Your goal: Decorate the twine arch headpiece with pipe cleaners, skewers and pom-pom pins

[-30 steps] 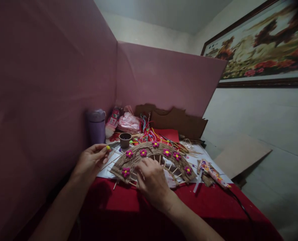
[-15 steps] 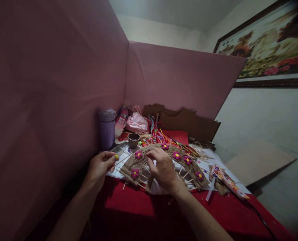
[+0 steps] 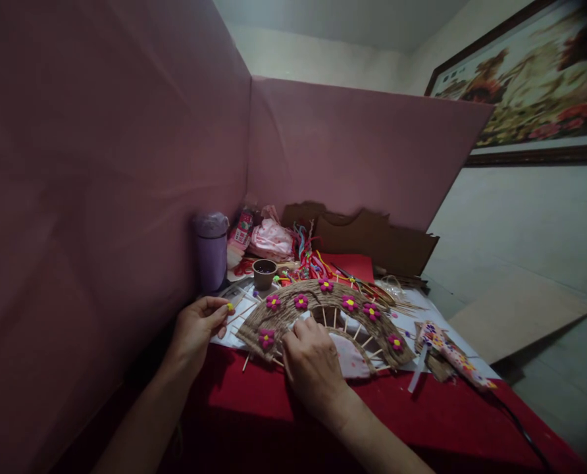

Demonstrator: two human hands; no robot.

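A fan-shaped craft piece, wound in brown twine over thin wooden sticks, lies in front of me. Several magenta flowers with yellow centres sit along its curved band, one of them a flower left of the middle. Beside the fan's left end, my left hand pinches a small yellow lump between thumb and fingertips. My right hand is closed, fingers curled down over the fan's inner lower left part. Its fingertips are hidden, and I cannot see what they hold. Pink-dotted white cloth shows at the fan's inner arc.
Behind the fan stand a small brown cup, a purple tumbler and colourful pipe cleaners. Scissors lie at the back right. A flower-patterned glue gun with a cord rests at the right. Pink panels enclose the left and back.
My right hand has moved down toward me, from the fan's band to its inner lower part, uncovering a magenta flower. The left hand still holds the yellow lump in place.
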